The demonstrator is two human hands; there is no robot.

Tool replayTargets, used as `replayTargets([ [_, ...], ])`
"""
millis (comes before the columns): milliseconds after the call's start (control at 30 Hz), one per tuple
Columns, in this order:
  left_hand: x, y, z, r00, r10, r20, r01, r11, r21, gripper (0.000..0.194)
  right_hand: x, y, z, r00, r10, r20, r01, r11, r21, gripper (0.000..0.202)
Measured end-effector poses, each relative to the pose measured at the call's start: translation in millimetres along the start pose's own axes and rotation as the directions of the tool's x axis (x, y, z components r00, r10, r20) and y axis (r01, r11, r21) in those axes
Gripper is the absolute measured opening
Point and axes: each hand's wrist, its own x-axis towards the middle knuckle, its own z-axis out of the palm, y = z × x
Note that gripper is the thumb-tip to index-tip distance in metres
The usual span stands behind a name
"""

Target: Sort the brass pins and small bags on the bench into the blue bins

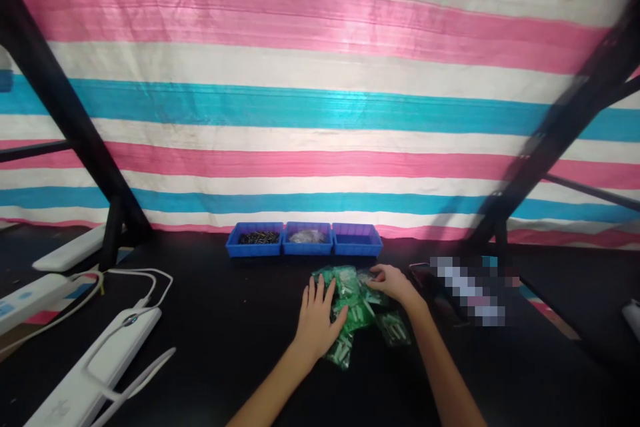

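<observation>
A loose pile of small green-tinted plastic bags (357, 313) lies on the black table, with pale, slim pieces showing through the film. My left hand (317, 320) rests on the pile's left side, fingers spread and palm down. At the upper right of the pile, my right hand (395, 283) has its thumb and fingers closed on the edge of a small plastic bag (369, 288). Just below that hand, another bag (393, 329) lies at the right of the pile.
Behind the pile stand three joined blue bins: a left bin (255, 251) with dark screw-like pieces, a middle bin (307, 250) with clear plastic, and a right bin (357, 250). White power strips (95, 370) with cables lie left. A blurred-out flat object (467, 290) lies right.
</observation>
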Motion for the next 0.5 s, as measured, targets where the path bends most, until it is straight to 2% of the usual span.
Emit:
replayTargets([
  [100, -4.6, 6.4, -4.9, 1.0, -0.02, -0.015, 0.019, 0.999, -0.031, 0.06, -5.9, -9.6, -7.0, 0.999, -0.029, -0.025, 0.027, 0.998, -0.058, 0.041],
  [167, -10.7, 4.2, -11.8, 0.997, -0.041, -0.058, 0.038, 0.998, -0.049, 0.058, -8.4, -22.3, -13.6, 0.992, -0.099, -0.079, 0.093, 0.993, -0.076, 0.04],
  [233, -20.1, -3.1, -20.2, 0.995, -0.056, -0.085, 0.051, 0.997, -0.062, 0.056, -10.5, -42.6, -15.2, 0.959, -0.258, -0.121, 0.254, 0.966, -0.049, 0.038],
  [267, -26.1, -8.2, -24.6, 0.994, -0.062, -0.086, 0.057, 0.996, -0.065, 0.055, -11.5, -55.6, -12.9, 0.926, -0.356, -0.126, 0.356, 0.934, -0.023, 0.038],
  [333, -40.7, -19.7, -33.0, 0.994, -0.083, -0.07, 0.078, 0.995, -0.061, 0.055, -12.3, -85.0, -2.6, 0.85, -0.52, -0.088, 0.523, 0.852, 0.019, 0.041],
  [367, -49.0, -25.1, -36.7, 0.994, -0.095, -0.058, 0.092, 0.994, -0.06, 0.056, -11.9, -100.0, 4.8, 0.826, -0.56, -0.066, 0.562, 0.827, 0.001, 0.042],
  [433, -67.0, -33.3, -42.7, 0.994, -0.105, -0.028, 0.102, 0.992, -0.076, 0.056, -9.0, -127.1, 20.9, 0.811, -0.582, -0.062, 0.572, 0.811, -0.126, 0.044],
  [500, -84.4, -36.1, -46.4, 0.998, -0.052, 0.025, 0.055, 0.989, -0.136, 0.056, -3.8, -147.1, 35.5, 0.825, -0.559, -0.088, 0.515, 0.807, -0.289, 0.045],
])
